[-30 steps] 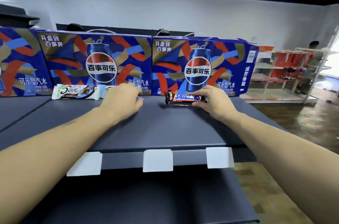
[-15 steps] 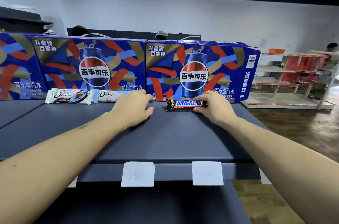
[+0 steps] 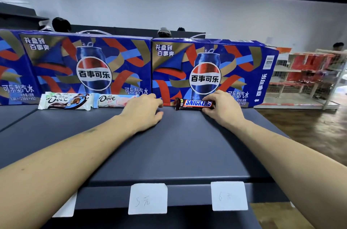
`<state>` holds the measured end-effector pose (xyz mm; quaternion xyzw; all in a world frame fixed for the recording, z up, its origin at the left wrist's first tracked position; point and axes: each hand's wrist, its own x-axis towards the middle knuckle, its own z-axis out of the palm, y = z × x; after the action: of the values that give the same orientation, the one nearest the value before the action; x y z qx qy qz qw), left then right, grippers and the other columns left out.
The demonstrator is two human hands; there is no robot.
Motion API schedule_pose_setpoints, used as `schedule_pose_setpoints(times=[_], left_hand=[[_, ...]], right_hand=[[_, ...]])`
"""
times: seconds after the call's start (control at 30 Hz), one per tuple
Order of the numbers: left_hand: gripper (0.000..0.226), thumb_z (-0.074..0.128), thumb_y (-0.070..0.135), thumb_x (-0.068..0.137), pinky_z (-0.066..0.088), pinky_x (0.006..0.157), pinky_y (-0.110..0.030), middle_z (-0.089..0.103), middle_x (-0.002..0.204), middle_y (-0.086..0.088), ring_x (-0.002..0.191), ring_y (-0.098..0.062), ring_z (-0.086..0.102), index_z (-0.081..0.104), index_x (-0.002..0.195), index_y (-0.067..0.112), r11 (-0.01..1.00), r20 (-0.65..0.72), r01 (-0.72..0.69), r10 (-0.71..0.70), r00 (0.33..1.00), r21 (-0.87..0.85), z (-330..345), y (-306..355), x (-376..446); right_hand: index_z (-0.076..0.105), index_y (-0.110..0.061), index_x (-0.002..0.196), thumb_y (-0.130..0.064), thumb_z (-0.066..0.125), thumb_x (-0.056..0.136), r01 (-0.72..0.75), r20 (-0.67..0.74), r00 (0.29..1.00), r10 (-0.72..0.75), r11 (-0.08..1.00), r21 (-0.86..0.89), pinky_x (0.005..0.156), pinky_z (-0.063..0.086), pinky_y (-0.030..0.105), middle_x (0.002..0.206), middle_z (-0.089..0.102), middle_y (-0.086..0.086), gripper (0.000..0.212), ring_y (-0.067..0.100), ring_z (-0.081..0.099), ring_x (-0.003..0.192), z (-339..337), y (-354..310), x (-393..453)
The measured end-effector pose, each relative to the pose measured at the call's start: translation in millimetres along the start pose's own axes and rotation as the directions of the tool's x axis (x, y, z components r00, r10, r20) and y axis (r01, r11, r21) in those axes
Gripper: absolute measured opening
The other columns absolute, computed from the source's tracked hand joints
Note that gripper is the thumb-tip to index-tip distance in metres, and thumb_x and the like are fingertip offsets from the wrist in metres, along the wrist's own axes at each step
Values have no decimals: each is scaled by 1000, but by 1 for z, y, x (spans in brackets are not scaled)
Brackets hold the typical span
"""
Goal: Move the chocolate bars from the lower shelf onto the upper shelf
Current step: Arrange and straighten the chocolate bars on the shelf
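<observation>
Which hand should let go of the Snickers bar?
The right hand. Its fingers already pinch the Snickers bar on the upper shelf; the left hand rests by the pink Dove bar.

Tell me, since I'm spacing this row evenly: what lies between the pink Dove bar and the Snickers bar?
In the head view, only the left hand lies between them, covering the pink Dove bar's right end; then bare upper shelf up to the Snickers bar.
</observation>
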<state>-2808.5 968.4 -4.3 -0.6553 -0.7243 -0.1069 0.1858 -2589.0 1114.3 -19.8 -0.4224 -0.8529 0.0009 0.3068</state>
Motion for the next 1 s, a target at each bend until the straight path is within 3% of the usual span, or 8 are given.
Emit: schedule_pose_setpoints(times=[0.23,0.37,0.5,0.63,0.83,1.0], left_hand=[[31,46,40,94,39,65,-31,57,113,3,103,-19,55,60,116,25,999,11,-49,49,999,-23,4,-7,4],[29,46,39,93,49,77,-36,57,112,3,104,-19,55,60,114,25,996,20,-66,67,998,-53,5,-10,4],[30,45,41,94,49,81,-40,59,112,2,103,-19,56,60,114,25,994,28,-92,94,995,-60,1,-12,-2],[37,40,45,96,48,85,-40,59,115,0,107,-22,55,58,120,24,993,83,-82,89,993,-79,-7,-13,-16],[48,36,49,96,42,89,-39,55,124,-7,115,-29,51,50,133,20,1000,93,-15,17,995,-21,-24,-6,-64],[49,35,51,95,39,95,-42,53,126,-9,116,-30,49,50,130,19,998,31,40,-42,999,58,-41,3,-114]], right_hand=[[68,-23,116,-24,71,80,-39,1,999,39,999,-16,85,49,35,120,58,-5,36,17,49,115,0,-9,1],[66,-21,120,-19,68,82,-74,-15,997,74,997,-26,86,49,36,122,57,-2,38,19,49,115,-2,-18,-5],[67,-20,117,-29,64,87,-108,-59,992,107,994,-15,84,49,36,117,58,-3,32,20,51,113,-6,-31,-16],[64,-22,125,-42,54,93,-120,17,993,120,993,8,95,47,38,125,59,-4,39,19,51,119,-8,-57,-32],[40,-22,147,-48,39,98,-82,157,985,77,996,25,117,27,42,156,33,2,56,22,27,144,-9,-104,-71],[39,-19,148,-45,38,101,39,74,997,-38,999,-18,117,20,35,156,32,5,54,23,25,143,-25,-144,-118]])
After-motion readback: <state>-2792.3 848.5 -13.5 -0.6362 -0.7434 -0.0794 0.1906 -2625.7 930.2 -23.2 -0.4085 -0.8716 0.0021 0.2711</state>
